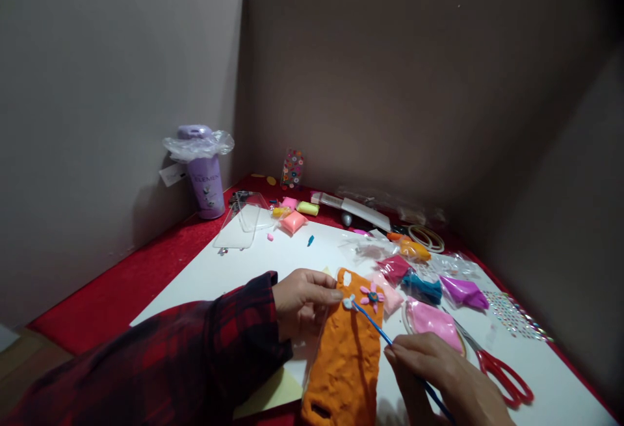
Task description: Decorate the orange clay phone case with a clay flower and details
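My left hand grips the upper left edge of a phone case coated in lumpy orange clay, held tilted above the white board. A pink clay flower with a dark centre sits near the case's top right, beside a camera cutout. Pinched in my right hand is a thin blue modelling tool. Its tip touches, or nearly touches, a small pale blue clay piece below the cutout. My left thumb lies right next to that piece.
Right of the case are clay packets, including a teal one, red-handled scissors and a gem sticker sheet. Clear phone cases lie at the back left, near a purple cup. A decorated case leans against the wall.
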A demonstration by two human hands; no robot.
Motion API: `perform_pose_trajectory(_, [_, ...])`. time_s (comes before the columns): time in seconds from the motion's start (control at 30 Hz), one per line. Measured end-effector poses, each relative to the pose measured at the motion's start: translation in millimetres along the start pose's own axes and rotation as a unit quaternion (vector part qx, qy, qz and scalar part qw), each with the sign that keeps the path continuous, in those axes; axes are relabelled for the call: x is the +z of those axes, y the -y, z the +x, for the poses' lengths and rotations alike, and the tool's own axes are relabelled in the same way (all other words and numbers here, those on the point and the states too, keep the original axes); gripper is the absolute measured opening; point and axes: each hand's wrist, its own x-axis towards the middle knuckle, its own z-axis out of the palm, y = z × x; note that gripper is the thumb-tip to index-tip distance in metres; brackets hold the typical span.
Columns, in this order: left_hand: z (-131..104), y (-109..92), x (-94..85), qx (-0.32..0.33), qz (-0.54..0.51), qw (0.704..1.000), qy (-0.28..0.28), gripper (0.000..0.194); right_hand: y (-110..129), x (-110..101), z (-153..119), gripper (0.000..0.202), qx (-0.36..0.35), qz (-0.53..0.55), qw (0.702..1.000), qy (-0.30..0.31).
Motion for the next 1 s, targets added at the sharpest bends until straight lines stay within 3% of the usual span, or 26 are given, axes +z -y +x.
perform_pose_trajectory(0.8, [-1.3, -1.1, 2.3, -0.006, 0.0, 1.0, -0.014, 0.031, 1.2, -2.3, 2.8, 0.013, -0.019, 0.016, 0.999, 0.028])
perform_pose_trajectory(1.0, [-2.6, -2.3, 3.6, 0.002, -0.005, 1.0, -0.023, 0.03, 2.9, -2.4, -2.3, 0.015, 0.017, -0.026, 0.999, -0.021])
